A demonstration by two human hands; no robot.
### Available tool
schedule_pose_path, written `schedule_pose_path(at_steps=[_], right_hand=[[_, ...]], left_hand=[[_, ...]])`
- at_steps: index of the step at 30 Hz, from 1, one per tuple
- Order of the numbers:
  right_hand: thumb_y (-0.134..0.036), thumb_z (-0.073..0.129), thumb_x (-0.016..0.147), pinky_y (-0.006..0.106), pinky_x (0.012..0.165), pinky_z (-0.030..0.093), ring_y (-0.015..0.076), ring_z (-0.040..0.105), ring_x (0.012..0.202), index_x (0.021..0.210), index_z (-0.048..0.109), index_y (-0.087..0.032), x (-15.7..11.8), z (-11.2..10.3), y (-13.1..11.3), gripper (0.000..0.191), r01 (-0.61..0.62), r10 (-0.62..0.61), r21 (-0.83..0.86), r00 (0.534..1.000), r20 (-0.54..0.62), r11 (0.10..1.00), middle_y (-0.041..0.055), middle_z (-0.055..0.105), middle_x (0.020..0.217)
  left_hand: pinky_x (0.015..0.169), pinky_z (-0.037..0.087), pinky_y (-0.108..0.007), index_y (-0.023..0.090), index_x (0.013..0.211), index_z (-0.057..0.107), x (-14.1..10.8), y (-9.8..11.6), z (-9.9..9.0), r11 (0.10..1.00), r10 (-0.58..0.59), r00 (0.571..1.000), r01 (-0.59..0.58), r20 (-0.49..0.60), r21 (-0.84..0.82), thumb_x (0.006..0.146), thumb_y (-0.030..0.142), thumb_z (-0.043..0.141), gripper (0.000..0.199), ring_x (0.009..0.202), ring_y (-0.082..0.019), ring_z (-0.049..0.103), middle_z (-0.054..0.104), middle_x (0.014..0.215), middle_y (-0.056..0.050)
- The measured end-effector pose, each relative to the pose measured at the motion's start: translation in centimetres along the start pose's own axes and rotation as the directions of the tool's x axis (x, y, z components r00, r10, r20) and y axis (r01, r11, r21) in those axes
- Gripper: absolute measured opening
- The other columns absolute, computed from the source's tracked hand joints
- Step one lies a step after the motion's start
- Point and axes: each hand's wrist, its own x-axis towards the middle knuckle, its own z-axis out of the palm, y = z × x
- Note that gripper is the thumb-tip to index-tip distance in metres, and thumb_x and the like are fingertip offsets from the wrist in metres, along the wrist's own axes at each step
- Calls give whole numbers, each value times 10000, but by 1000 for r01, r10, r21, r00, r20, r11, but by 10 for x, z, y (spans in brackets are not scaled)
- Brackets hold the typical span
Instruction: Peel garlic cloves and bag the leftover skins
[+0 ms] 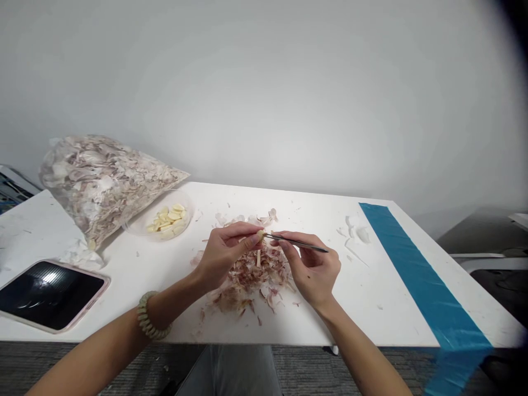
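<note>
Hands both pinching: the left hand (226,256) grips a garlic clove (260,235), the right hand (313,267) holds tweezers (297,243) steadily, tips apparently at its skin.

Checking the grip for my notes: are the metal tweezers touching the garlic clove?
Touching: the head view shows the tips of the metal tweezers meeting the garlic clove held in the left hand.

On the worktop (371,302), a pile of garlic skins (251,278) lay straight before me. Behind it to the left sat a dish of peeled cloves (138,224), a bag of skins (99,187) just beyond, a phone (51,295) nearer me, and a strip of tape (424,280) far right.
</note>
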Motion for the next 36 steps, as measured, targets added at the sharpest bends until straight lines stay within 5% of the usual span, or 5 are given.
schedule_pose_path(at_steps=[24, 36], right_hand=[[-46, 615, 789, 321, 709, 615, 180, 695, 822, 969, 667, -187, -5, 1, 6, 234, 68, -69, -39, 998, -4, 997, 47, 717, 915], [-51, 605, 804, 307, 684, 612, 166, 690, 820, 964, 645, -188, -3, 1, 1, 214, 156, -147, -58, 979, 143, 986, 45, 715, 882]], left_hand=[[750, 566, -234, 190, 870, 746, 1, -3, 0, 999, -9, 1000, 9, -6, -36, 733, 216, 723, 141, 795, -125, 644, 671, 875, -30], [696, 570, -185, 166, 838, 720, 3, 5, 1, 971, -167, 981, 147, -96, -186, 674, 230, 779, 186, 690, -91, 659, 689, 756, -1]])
